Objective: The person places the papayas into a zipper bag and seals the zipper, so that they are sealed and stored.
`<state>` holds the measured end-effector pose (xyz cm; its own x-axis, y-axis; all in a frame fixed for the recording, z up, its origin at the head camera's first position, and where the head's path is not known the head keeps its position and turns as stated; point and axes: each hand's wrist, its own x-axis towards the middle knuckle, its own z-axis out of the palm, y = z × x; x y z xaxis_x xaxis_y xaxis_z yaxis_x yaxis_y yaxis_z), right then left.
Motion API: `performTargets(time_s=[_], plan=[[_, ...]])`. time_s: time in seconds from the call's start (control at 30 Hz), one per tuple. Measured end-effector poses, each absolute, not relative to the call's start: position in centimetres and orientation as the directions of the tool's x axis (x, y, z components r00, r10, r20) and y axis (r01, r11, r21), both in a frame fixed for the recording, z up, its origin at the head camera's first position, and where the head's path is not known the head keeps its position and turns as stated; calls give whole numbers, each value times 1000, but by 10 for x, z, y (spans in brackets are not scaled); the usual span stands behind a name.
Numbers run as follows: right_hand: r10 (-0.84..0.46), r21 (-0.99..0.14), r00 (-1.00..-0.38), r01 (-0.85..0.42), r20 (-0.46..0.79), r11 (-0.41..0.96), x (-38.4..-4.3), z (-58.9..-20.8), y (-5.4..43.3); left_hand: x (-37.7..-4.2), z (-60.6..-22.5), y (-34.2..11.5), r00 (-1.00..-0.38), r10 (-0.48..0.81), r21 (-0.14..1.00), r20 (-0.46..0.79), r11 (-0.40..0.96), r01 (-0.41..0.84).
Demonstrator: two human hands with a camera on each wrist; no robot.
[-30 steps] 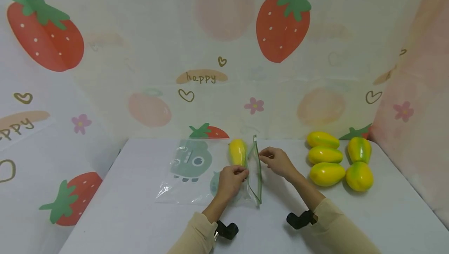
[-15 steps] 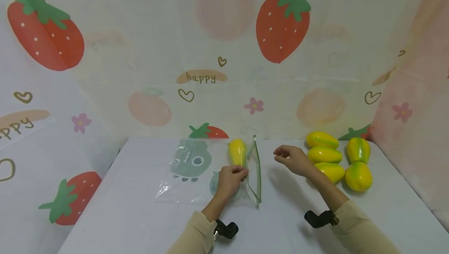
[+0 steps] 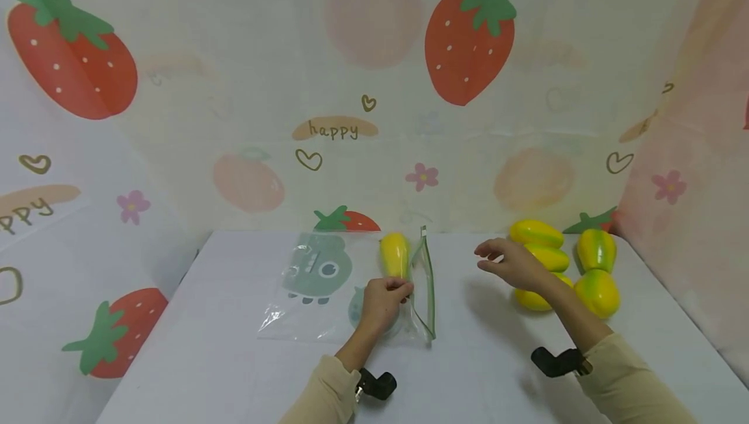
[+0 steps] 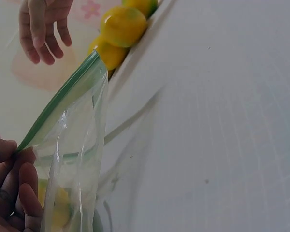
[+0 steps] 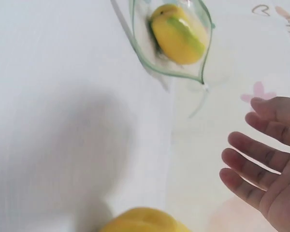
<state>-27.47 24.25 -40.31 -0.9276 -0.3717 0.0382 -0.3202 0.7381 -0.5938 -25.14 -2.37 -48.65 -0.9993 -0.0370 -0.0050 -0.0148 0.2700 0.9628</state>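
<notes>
A clear zip-lock bag (image 3: 316, 326) with a green zip edge and a printed green cartoon creature lies on the table. Inside it, close to the mouth, is a yellow fruit with green streaks (image 3: 394, 253). My left hand (image 3: 380, 304) pinches the bag's mouth edge between thumb and fingers; in the left wrist view the green edge (image 4: 58, 101) rises from that pinch. The mouth gapes in the right wrist view, with the fruit (image 5: 179, 36) visible through it. My right hand (image 3: 515, 265) hovers with spread, slightly bent fingers, holding nothing, partly in front of the loose fruits.
Several similar yellow-green fruits sit at the table's right: a left column with a far one (image 3: 535, 233) and a near one (image 3: 534, 300), and a right pair (image 3: 596, 250). A printed cloth wall (image 3: 257, 86) stands behind the white table (image 3: 205, 320).
My right hand has left the green edge of the bag and moved right, to the loose fruits. The left hand keeps its pinch on the bag, which stays in place.
</notes>
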Motion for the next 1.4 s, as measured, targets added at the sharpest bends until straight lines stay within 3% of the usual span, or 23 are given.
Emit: performTargets(time_s=[0.33,1.4], plan=[[-423,-522,-905,-381,43,763,-266,-389,265,-251,-486,-24,-999,-28,962,-15,273,-22],[-380,-404,-917,-305,-118,862,-254,-386,316,-250,-486,-24,-1000,-19,960,-21,280,-26]])
